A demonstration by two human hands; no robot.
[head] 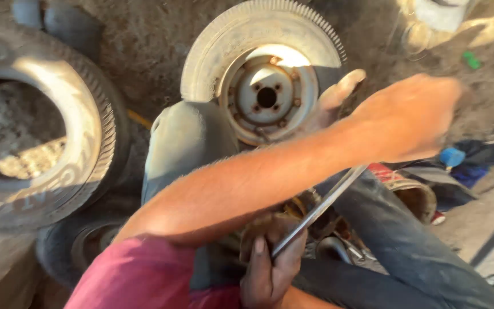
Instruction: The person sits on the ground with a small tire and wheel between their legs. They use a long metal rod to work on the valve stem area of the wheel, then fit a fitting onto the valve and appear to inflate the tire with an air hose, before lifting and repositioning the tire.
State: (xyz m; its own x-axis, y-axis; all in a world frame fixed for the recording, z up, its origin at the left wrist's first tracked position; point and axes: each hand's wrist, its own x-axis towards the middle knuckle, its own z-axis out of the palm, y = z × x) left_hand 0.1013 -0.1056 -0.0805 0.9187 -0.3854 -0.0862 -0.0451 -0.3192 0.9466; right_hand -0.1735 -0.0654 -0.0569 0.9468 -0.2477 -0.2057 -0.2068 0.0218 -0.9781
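Left hand (413,114) at three o'clock, blurred, arm crossing the view from the maroon sleeve (138,274) at seven; thumb stuck out toward the wheel, fingers seemingly curled over the upper end of a long metal bar (321,209), though grip unclear through the blur. Right hand (270,269) at six o'clock, fingers wrapped tight round the bar's lower end. Bar slanting from six up toward three, across dark trouser legs (395,240). Small wheel with steel rim (267,94) upright at twelve. Large bare tyre (41,131) at nine, on dirt ground (150,40).
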